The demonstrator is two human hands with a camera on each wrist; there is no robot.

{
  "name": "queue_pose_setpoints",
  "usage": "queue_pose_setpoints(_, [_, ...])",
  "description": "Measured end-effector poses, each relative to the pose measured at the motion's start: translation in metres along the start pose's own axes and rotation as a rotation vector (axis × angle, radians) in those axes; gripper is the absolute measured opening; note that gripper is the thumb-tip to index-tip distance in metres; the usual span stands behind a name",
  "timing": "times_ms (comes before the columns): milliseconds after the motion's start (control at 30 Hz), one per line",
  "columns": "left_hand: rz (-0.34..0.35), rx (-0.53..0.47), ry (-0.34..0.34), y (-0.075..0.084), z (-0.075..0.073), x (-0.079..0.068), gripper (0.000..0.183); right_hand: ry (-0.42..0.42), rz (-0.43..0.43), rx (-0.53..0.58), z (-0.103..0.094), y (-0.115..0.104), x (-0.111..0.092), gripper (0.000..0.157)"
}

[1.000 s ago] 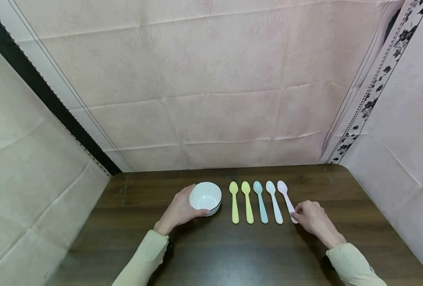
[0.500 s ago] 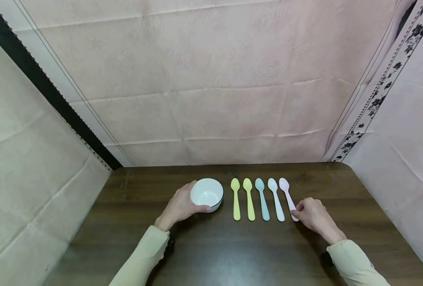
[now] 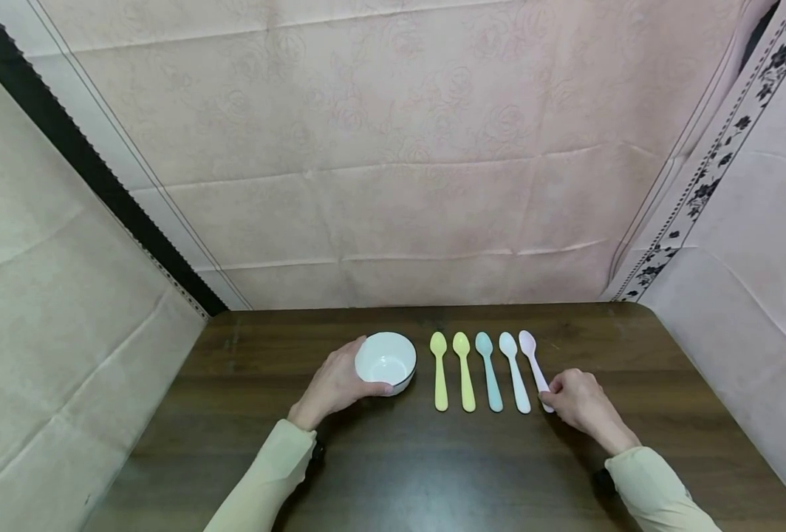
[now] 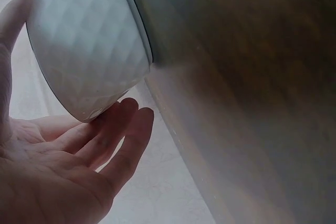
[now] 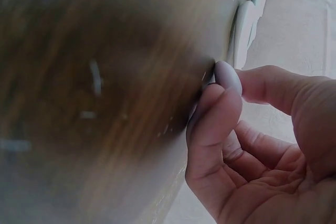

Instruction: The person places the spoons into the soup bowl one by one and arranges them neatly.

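Observation:
My left hand holds a small white bowl, thumb at the near side and fingers round the left and far side. In the left wrist view the bowl shows a diamond-patterned outer wall, its foot at the wood surface. To its right several spoons lie in a row, heads away from me: a yellow spoon, another yellow spoon, a blue spoon, a pale bluish-white spoon and a lilac spoon. My right hand pinches the lilac spoon's handle end between thumb and index finger.
The brown wooden table has rounded far corners. Pale patterned cloth hangs behind it, with more cloth on the left and right sides. A black band runs down the left seam, a floral border down the right.
The head view has tilted slightly. My right hand has nudged the lilac spoon's handle a little left, closer to the pale bluish-white one. The left hand stays on the bowl.

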State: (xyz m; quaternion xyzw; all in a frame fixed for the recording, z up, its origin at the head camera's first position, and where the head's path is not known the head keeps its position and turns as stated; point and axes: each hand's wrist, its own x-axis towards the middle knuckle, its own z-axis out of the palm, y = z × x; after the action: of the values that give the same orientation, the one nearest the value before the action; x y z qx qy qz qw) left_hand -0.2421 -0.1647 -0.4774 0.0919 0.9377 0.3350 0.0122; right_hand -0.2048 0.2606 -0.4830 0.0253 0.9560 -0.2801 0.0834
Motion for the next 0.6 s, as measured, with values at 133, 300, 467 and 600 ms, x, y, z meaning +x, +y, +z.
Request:
queue_pose_setpoints(133, [0.002,-0.015,-0.004,-0.0001,-0.0004,-0.0002,0.114,-0.002,0.001,0.012,0.0000,0.0001,-0.0001,0.024])
queue_pose_setpoints(300, [0.010,-0.019,-0.006,0.0009,-0.0020,-0.0014,0.115,0.004,-0.005,0.021,0.0001,0.0011,-0.0009,0.026])
queue_pose_setpoints(467, [-0.002,-0.005,-0.013,0.0021,-0.0026,-0.0026,0.117,0.023,-0.012,0.045,0.0014,0.0039,-0.0031,0.025])
queue_pose_setpoints(600, [-0.009,-0.002,-0.017,0.0022,-0.0027,-0.0023,0.118,0.037,-0.012,0.061,0.0010,0.0060,-0.0047,0.023])
